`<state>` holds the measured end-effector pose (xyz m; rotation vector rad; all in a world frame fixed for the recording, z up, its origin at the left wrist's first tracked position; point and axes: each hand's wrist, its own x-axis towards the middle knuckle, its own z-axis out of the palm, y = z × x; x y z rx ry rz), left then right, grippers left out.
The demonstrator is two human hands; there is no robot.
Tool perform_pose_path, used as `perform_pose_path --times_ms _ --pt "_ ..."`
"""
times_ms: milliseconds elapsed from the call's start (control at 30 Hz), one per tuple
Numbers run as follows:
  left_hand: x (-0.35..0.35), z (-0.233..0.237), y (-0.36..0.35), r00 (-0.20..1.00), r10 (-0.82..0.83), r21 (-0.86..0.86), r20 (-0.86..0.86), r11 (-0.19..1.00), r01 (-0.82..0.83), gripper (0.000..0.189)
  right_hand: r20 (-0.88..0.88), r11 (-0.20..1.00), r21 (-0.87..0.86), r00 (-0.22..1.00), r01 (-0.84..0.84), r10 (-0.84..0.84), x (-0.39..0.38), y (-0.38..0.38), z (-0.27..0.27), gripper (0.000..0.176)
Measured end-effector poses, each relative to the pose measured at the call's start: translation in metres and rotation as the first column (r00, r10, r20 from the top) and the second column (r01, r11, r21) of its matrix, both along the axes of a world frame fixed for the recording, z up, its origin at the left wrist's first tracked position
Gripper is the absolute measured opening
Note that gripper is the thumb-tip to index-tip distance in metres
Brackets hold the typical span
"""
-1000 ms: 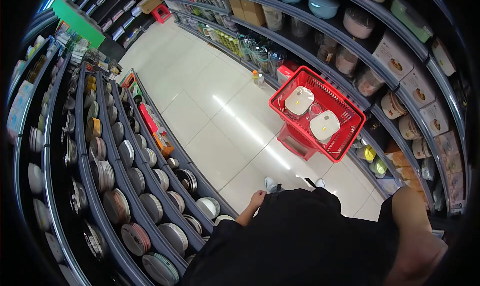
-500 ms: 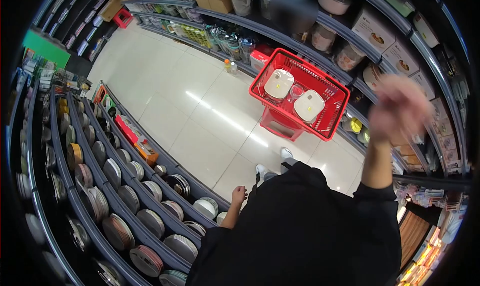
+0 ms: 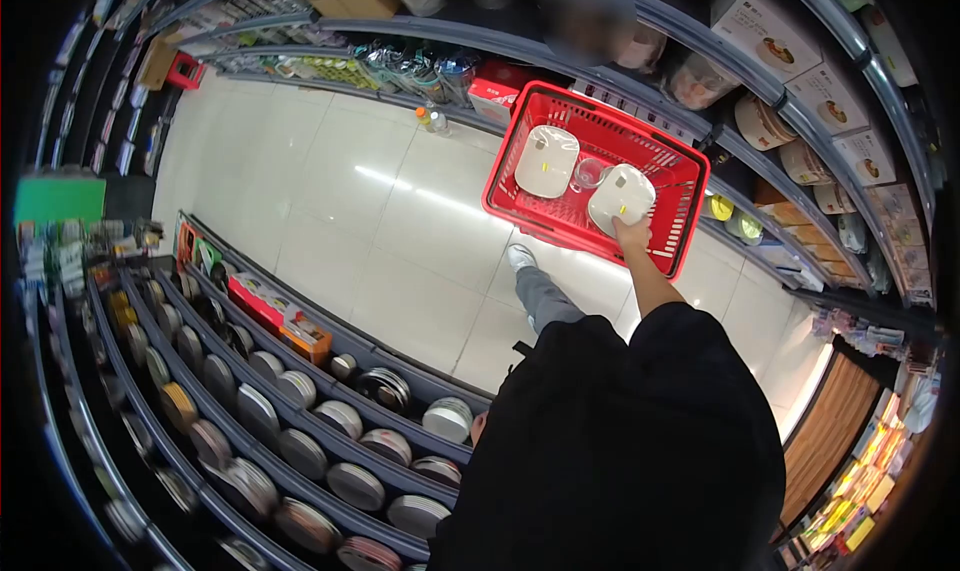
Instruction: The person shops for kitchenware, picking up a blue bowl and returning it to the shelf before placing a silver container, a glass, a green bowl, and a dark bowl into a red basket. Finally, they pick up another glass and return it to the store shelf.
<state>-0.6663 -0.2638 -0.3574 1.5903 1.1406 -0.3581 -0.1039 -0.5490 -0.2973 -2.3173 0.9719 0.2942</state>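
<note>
My right hand (image 3: 632,233) is at the front edge of a white lidded container (image 3: 622,197) inside the red shopping basket (image 3: 692,211), its fingers closed on that edge. To the left in the basket lies a second white container (image 3: 547,161), with a small clear glass item (image 3: 589,174) between the two. Only a sliver of my left hand (image 3: 479,428) shows beside my dark clothing, close to the plate shelves; its fingers are hidden.
Tiered shelves of stacked plates (image 3: 355,484) curve along the left and front. Across the aisle, shelves hold boxes (image 3: 765,41) and containers. Two small bottles (image 3: 430,120) stand on the tiled floor (image 3: 330,201) by the far shelf. My foot (image 3: 520,257) is below the basket.
My right hand has come down from its raised place at the right to the container in the basket. My left hand has drawn in behind my clothing. The view has shifted.
</note>
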Motion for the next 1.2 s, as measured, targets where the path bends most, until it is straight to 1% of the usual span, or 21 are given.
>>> perform_pose_path --times_ms 33,67,133,167,200,267,300,367,433,500,633,667,700,767,800,900,933,1000,1067,1167,1200 --pt "0.003 0.001 0.011 0.995 0.064 -0.04 0.076 0.997 -0.061 0.034 -0.085 0.993 -0.022 0.989 0.119 -0.121 0.007 -0.003 -0.012 0.084" --pt "0.013 0.004 0.021 0.948 0.288 -0.277 0.136 0.93 -0.242 0.034 -0.103 0.99 -0.012 0.984 0.143 -0.144 0.013 -0.007 -0.022 0.084" --pt "0.025 0.016 0.057 0.971 0.217 -0.227 0.097 0.955 -0.191 0.033 -0.153 0.911 0.319 0.963 0.261 -0.223 0.018 -0.013 -0.04 0.073" --pt "0.045 0.034 0.072 0.988 0.145 -0.161 0.045 0.978 -0.136 0.032 -0.17 0.904 0.318 0.956 0.285 -0.241 0.022 -0.011 -0.046 0.073" --pt "0.07 0.057 0.087 0.998 0.065 -0.084 -0.017 0.994 -0.066 0.031 -0.228 0.806 0.397 0.898 0.439 -0.376 0.026 -0.01 -0.05 0.062" --pt "0.169 0.141 0.099 0.997 0.019 -0.052 -0.079 0.998 -0.023 0.029 -0.365 0.52 0.502 0.715 0.691 -0.597 0.028 -0.009 -0.057 0.041" --pt "0.216 0.174 0.1 0.978 0.126 -0.105 -0.167 0.984 -0.145 0.026 -0.374 0.505 0.492 0.696 0.709 -0.612 0.026 -0.008 -0.058 0.041" --pt "0.242 0.164 0.134 0.965 0.227 -0.253 -0.129 0.934 -0.253 0.024 -0.319 0.444 0.513 0.643 0.735 -0.696 0.023 -0.007 -0.057 0.044" --pt "0.278 0.169 0.147 0.962 0.255 -0.252 -0.095 0.929 -0.271 0.023 -0.341 0.405 0.554 0.642 0.728 -0.687 0.021 -0.012 -0.054 0.044" --pt "0.313 0.169 0.158 0.99 0.106 -0.183 -0.088 0.976 -0.12 0.028 -0.368 0.257 0.581 0.531 0.772 -0.763 0.017 -0.014 -0.059 0.042" --pt "0.372 0.178 0.158 0.999 -0.031 -0.216 -0.037 0.976 0.022 0.032 -0.351 0.199 0.615 0.491 0.763 -0.797 0.016 -0.022 -0.061 0.033" --pt "0.382 0.178 0.159 0.997 -0.072 -0.221 -0.02 0.973 0.066 0.032 -0.339 0.213 0.601 0.486 0.771 -0.805 0.016 -0.022 -0.058 0.027" --pt "0.392 0.178 0.16 0.995 -0.096 -0.229 -0.015 0.969 0.09 0.032 -0.33 0.199 0.603 0.469 0.773 -0.819 0.016 -0.023 -0.053 0.027" --pt "0.411 0.179 0.164 0.976 -0.218 -0.239 0.024 0.946 0.218 0.036 -0.287 0.216 0.66 0.508 0.719 -0.813 0.014 -0.023 -0.044 0.024" --pt "0.421 0.179 0.166 0.96 -0.276 -0.231 0.042 0.932 0.278 0.036 -0.271 0.205 0.667 0.489 0.716 -0.829 0.012 -0.023 -0.039 0.024" --pt "0.45 0.177 0.177 0.921 -0.372 -0.248 0.113 0.887 0.388 0.035 -0.087 0.262 0.788 0.522 0.558 -0.848 0.005 -0.014 -0.022 0.026" --pt "0.46 0.179 0.182 0.908 -0.392 -0.262 0.146 0.87 0.417 0.034 -0.067 0.261 0.793 0.505 0.55 -0.861 0.004 -0.006 -0.005 0.026" --pt "0.477 0.176 0.2 0.868 -0.45 -0.258 0.211 0.831 0.494 0.034 0.035 0.364 0.809 0.58 0.462 -0.814 0.002 0.028 0.063 0.027" --pt "0.499 0.184 0.213 0.82 -0.476 -0.23 0.318 0.8 0.554 0.033 0.106 0.413 0.816 0.598 0.404 -0.795 -0.001 0.064 0.097 0.026" --pt "0.529 0.196 0.245 0.81 -0.442 -0.24 0.385 0.8 0.55 0.032 0.222 0.565 0.774 0.714 0.286 -0.665 -0.009 0.128 0.114 0.022" --pt "0.539 0.203 0.259 0.811 -0.429 -0.239 0.398 0.804 0.544 0.031 0.229 0.548 0.796 0.71 0.256 -0.666 -0.005 0.156 0.117 0.02"
